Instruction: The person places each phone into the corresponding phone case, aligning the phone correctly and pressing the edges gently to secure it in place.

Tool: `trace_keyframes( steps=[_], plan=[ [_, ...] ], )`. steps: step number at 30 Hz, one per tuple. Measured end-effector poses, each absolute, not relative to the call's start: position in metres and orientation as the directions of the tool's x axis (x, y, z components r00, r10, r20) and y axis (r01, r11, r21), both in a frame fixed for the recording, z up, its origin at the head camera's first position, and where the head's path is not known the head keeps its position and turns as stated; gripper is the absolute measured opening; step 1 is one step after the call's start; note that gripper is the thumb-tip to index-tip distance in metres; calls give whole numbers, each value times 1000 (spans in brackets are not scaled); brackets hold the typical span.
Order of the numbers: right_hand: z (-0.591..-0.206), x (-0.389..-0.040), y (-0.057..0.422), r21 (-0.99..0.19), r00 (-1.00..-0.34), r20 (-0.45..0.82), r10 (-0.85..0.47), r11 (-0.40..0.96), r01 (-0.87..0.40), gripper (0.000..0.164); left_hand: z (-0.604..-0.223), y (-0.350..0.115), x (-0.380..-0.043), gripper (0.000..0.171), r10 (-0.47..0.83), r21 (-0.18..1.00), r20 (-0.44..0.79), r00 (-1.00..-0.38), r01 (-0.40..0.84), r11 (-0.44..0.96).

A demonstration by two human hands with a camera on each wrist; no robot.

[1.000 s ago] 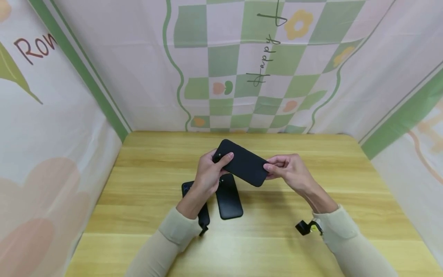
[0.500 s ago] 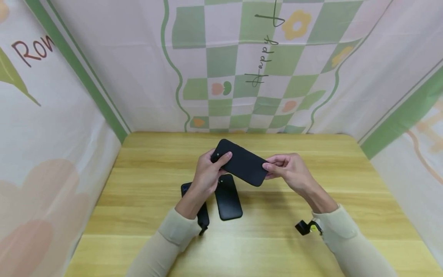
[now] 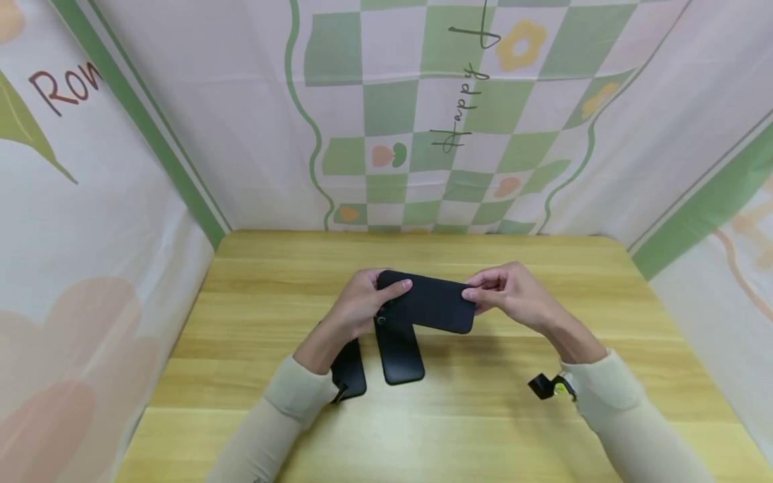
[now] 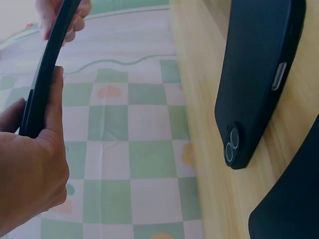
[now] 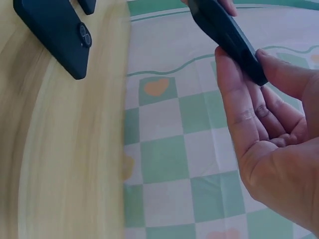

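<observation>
A black smartphone (image 3: 437, 305) is held lengthwise above the table between both hands. My left hand (image 3: 356, 302) grips its left end, thumb on the upward face, fingers underneath. At the right end, my right hand (image 3: 513, 295) pinches the phone's corner between thumb and fingers. In the right wrist view the held phone (image 5: 229, 40) shows edge-on, with fingers beneath it. Below lies a second black phone (image 3: 401, 359), partly covered by the held one. A third black phone (image 3: 350, 376) lies left of it, partly hidden under my left wrist.
The phones lie on a light wooden table (image 3: 483, 416). Behind it hangs a printed cloth (image 3: 392, 107) with green and white checks, and more cloth walls stand at both sides. A small black camera (image 3: 543, 386) sticks out from the right wrist.
The held phone has turned closer to level and its left end has come down toward the person. My left hand has lowered with it; my right hand still pinches the other end.
</observation>
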State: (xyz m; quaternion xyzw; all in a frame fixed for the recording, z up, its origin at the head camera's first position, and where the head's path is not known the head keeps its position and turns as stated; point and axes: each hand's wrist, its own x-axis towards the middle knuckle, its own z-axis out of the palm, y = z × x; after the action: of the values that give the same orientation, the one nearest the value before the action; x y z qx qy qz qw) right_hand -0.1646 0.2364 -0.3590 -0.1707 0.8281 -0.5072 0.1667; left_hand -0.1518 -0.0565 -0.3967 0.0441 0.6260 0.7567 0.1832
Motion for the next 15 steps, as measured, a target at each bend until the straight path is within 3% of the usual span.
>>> trace_keyframes(
  steps=[15],
  plan=[
    [-366,-164,227,-941,-924,-89,-372,336,-45,37,-395,-49,-148,17,184,963,-117,-976,-157,-218]
  ],
)
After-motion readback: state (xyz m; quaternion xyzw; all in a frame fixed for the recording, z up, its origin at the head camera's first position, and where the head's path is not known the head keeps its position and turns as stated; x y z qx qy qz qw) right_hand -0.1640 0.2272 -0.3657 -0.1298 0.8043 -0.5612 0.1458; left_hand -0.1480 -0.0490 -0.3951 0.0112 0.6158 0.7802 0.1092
